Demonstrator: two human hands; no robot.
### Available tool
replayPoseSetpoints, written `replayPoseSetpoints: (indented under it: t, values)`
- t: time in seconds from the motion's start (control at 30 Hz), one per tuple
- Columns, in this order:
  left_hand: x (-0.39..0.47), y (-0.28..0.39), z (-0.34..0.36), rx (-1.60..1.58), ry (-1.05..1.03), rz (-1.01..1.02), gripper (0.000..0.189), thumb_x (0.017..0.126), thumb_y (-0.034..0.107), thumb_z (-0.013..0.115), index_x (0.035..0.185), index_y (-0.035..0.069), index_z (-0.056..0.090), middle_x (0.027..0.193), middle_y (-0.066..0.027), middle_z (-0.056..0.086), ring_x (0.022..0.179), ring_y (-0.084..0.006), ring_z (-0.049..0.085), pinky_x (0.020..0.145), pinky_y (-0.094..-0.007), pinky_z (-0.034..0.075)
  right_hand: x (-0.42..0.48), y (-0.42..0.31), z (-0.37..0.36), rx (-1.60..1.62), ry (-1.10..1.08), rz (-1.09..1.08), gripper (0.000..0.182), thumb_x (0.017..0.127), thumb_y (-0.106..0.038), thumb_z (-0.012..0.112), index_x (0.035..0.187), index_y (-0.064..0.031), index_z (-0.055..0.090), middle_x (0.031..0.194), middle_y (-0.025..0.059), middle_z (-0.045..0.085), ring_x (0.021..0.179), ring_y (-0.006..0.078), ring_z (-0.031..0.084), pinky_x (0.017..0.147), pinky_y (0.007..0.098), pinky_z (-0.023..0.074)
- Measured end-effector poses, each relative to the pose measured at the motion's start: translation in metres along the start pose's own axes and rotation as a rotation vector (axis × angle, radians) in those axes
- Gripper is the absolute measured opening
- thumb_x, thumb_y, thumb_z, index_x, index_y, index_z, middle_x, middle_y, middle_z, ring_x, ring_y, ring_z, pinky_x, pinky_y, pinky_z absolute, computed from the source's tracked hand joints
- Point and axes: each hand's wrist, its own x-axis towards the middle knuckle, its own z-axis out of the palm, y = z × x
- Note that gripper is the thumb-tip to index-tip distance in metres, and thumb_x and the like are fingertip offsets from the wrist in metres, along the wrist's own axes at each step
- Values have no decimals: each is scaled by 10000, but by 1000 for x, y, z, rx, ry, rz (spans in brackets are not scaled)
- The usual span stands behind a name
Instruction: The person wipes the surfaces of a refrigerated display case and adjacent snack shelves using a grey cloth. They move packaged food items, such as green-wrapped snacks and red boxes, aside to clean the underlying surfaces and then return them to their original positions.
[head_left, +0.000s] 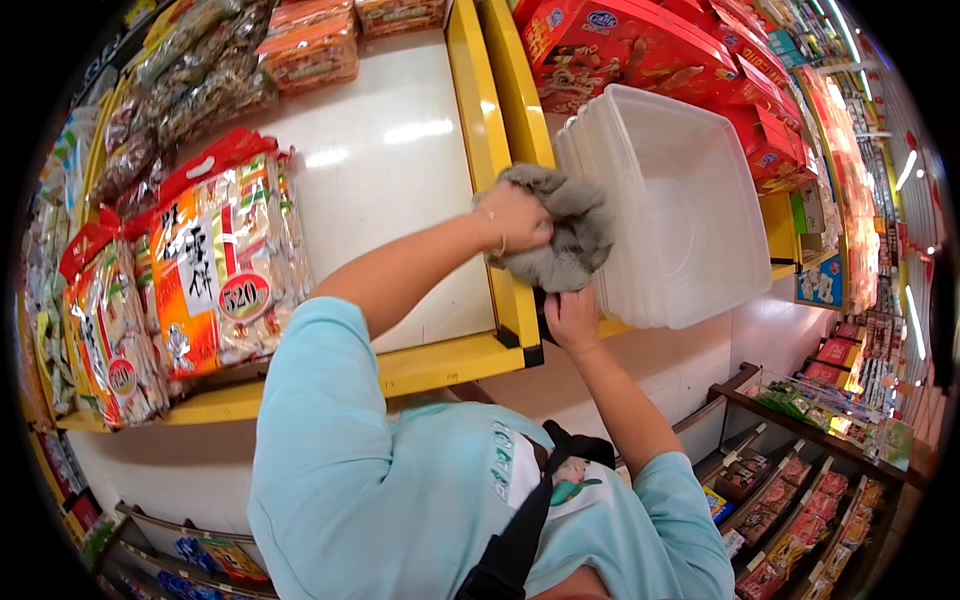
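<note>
My left hand (517, 217) is closed on a bunched grey cloth (559, 259). The cloth lies over the yellow metal shelf rims (476, 112), where two display bays meet. Just below it, my right hand (574, 319) is at the cloth's lower edge, its fingers hidden, so its grip cannot be made out. To the right of both hands, a stack of nested translucent plastic bins (690, 217) lies on its side with the openings facing right. Left of the rims spreads a glossy white shelf board (390, 195).
Large bags of rice crackers (225, 262) stand on the board's left side. Orange packets (311, 45) and clear bags of snacks (202, 82) are behind them. Red gift boxes (637, 52) stand beyond the bins. A dark rack of packaged snacks (802, 510) is at lower right.
</note>
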Motion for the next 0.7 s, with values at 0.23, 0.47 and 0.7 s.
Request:
replayPoseSetpoints:
  t: [0.23, 0.47, 0.7]
  values:
    - [105, -135, -69, 62, 112, -380, 383, 753, 351, 388, 904, 90, 622, 936, -129, 609, 887, -294, 569, 779, -400, 432, 8, 4, -4, 122, 12, -11, 234, 662, -5, 543, 895, -11, 518, 1033, 165, 489, 1005, 352, 471, 843, 412, 399]
    - [204, -268, -103, 128, 117, -543, 424, 780, 382, 351, 1021, 130, 591, 1096, -79, 557, 1004, -254, 530, 833, -382, 413, 13, 4, -6, 119, -54, 21, 228, 640, 15, 558, 862, -31, 531, 1003, 142, 490, 976, 339, 490, 807, 396, 421]
    - [252, -277, -127, 251, 289, -747, 437, 748, 385, 389, 1038, 133, 598, 1099, -101, 559, 1035, -273, 510, 891, -406, 333, 11, 5, -8, 109, -107, 51, 231, 607, 6, 579, 831, -49, 579, 1002, 122, 488, 984, 322, 494, 826, 371, 426]
